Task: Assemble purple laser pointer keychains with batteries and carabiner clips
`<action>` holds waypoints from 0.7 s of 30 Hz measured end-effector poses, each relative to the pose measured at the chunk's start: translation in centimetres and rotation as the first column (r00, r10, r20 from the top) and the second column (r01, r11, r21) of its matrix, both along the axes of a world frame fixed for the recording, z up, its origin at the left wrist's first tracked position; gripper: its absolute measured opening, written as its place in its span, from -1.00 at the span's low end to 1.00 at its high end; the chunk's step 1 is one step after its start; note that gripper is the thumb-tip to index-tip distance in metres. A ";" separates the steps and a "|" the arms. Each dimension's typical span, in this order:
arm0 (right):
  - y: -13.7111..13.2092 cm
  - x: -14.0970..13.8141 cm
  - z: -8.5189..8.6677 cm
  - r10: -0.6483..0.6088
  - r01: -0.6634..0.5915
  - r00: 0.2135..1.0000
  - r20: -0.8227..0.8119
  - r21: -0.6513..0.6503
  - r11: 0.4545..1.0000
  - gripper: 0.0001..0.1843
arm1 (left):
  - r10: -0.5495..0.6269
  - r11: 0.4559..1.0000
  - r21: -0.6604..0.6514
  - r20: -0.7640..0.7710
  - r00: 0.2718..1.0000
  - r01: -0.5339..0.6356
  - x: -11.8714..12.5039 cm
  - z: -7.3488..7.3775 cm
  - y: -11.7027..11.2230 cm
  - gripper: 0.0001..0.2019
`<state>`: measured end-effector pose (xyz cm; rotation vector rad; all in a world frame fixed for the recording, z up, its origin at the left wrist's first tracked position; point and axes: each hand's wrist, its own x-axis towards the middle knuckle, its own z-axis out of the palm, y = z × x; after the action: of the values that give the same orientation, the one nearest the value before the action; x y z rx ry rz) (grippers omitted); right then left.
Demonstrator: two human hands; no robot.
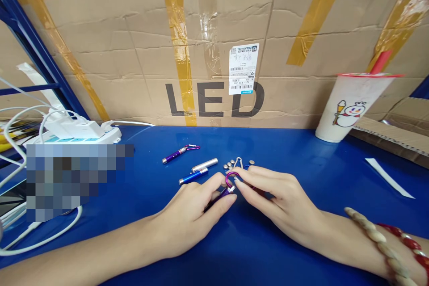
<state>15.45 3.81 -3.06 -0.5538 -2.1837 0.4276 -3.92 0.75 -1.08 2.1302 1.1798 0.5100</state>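
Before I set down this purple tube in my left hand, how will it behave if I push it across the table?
The purple tube may roll only briefly: what shows of its body looks round, but the purple hook at one end would probably catch on the table. Its shiny, smooth-looking finish suggests it could also slide easily.

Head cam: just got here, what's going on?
A person at a blue table holds a small purple tube in the left hand. The right hand has its fingertips at a purple hook-shaped clip by the tube's silver end; whether the two are joined is hard to tell. Just beyond lie a blue tube, a silver tube, another purple tube with its clip, and small round metal pieces.
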 end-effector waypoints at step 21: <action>-0.2 -0.2 0.4 0.035 -0.043 0.994 -0.103 -0.078 0.996 -0.74 | -0.009 0.981 0.192 0.120 0.993 -0.014 -0.2 -0.2 0.3 -0.82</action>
<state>15.24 3.64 -2.67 -0.5227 -2.0898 0.5547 -4.12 1.09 -1.27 2.2247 1.1038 0.7714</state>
